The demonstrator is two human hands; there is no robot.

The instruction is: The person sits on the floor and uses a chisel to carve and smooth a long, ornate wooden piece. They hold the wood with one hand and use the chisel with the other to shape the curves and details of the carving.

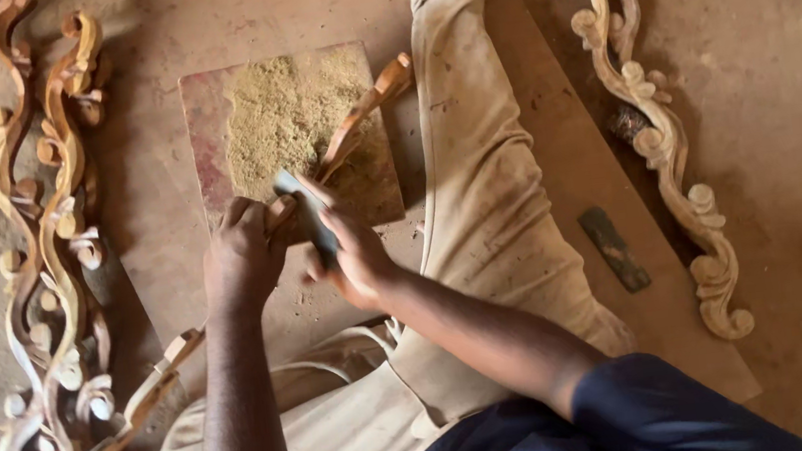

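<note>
A long carved wooden scroll piece (364, 119) lies slantwise across a flat board (207, 117) dusted with yellowish sawdust. My left hand (243, 254) grips this carving near its middle and holds it down on the board. My right hand (354, 256) holds a folded grey strip of sandpaper (309, 211) pressed against the carving right beside my left hand. The carving's lower end (140, 406) runs out past my left forearm toward the bottom left. My leg in dusty beige trousers (489, 205) stretches along the board's right side.
Several finished carved scroll pieces (52, 255) lie stacked on the dirt floor at the left. Another long carved scroll (656, 126) lies at the right. A dark flat strip (613, 249) rests on the brown board under my leg.
</note>
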